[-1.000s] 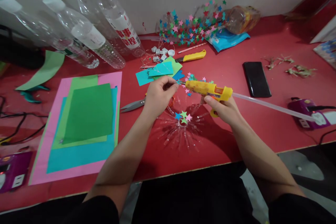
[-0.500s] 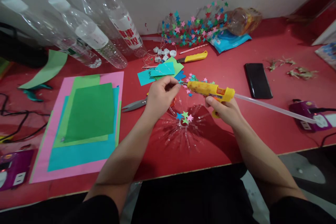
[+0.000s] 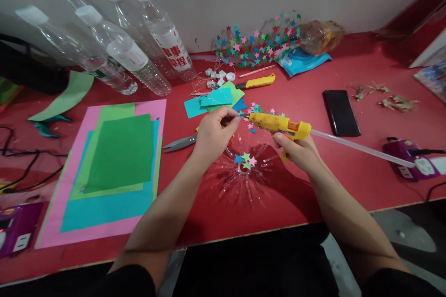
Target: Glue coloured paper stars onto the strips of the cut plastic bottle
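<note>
Your left hand (image 3: 215, 132) pinches a small blue star (image 3: 240, 114); your right hand (image 3: 298, 149) grips the yellow plastic glue gun (image 3: 269, 122); slipping against its grey nozzle (image 3: 245, 115) could burn you.

Bare red tabletop (image 3: 362, 181) gives a hand two ways through: right of the right forearm (image 3: 351, 216), and between the phone (image 3: 341, 112) and the yellow glue gun (image 3: 275, 123). The glue stick (image 3: 351, 144) divides them; how high it hangs is hard to judge. Fringed clear plastic (image 3: 244, 172) blocks the middle. Beyond the left hand (image 3: 218, 132), paper scraps (image 3: 218, 96) and a utility knife (image 3: 258, 81) crowd the surface; five upright bottles (image 3: 128, 55) wall off the far left.
</note>
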`<state>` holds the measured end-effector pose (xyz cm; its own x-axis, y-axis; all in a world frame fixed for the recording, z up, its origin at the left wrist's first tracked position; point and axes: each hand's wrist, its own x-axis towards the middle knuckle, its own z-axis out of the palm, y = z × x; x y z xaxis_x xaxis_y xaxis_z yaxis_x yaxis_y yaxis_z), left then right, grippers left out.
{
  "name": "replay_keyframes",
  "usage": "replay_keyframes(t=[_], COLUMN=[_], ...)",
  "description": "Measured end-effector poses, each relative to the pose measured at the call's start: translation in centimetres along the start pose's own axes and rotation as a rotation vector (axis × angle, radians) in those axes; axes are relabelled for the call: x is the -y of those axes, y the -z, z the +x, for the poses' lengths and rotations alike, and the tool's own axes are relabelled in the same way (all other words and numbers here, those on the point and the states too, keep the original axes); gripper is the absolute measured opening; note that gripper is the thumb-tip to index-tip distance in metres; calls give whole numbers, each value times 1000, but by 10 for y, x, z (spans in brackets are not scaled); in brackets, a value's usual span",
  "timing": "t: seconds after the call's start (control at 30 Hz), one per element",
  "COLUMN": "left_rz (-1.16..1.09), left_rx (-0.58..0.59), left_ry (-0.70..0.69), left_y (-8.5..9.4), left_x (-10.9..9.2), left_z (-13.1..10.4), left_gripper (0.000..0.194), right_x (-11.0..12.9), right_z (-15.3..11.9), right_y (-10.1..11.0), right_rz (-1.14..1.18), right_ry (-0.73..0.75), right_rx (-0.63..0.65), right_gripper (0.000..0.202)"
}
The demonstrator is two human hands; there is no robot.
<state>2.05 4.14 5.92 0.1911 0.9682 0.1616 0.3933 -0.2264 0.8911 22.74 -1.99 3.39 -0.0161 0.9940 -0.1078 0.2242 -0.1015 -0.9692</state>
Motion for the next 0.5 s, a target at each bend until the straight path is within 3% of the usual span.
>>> replay_keyframes(t=[0.5], left_rz=[44], left_rx=[-1], left_ry=[-14], left_y=[1], left_x=[-1], left_z=[-1], left_gripper=[9], right_x=[2], right_z=[-1], right_y=[0], right_rz=[12], right_ry=[-4], right_rx=[1], right_gripper=[30])
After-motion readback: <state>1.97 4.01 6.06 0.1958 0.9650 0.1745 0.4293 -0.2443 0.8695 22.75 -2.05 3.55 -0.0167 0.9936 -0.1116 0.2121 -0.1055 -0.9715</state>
